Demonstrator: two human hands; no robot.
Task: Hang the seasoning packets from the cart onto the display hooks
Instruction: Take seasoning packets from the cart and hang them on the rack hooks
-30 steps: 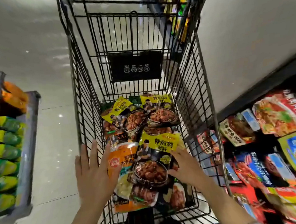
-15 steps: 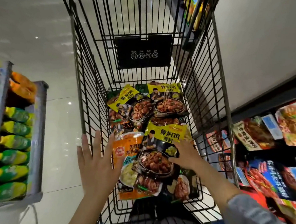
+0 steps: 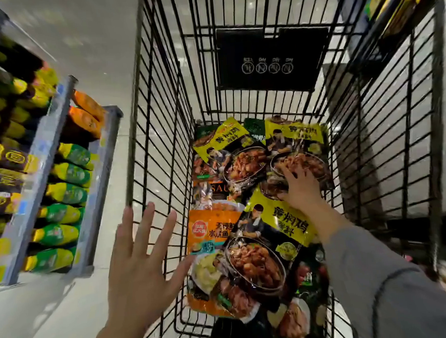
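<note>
Packets (image 3: 251, 246) piled in cart (image 3: 161, 136); shelf (image 3: 59, 180) left of cart; right hand (image 3: 301, 187) on far packet (image 3: 298, 147); left hand (image 3: 142, 269) over cart's left wall.

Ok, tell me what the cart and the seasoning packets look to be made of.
Cart: thin black wire grid, probably coated metal, with a dull sheen.
Seasoning packets: likely glossy printed plastic film; glare streaks and soft wrinkles show across the fronts.

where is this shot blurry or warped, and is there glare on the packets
Head view: the bottle shelf at left is smeared by motion blur, and so is the lower right corner; the cart wires splay outward from wide-angle distortion; light glints off the glossy packet near the open left hand; the right hand stays fairly sharp.
</note>
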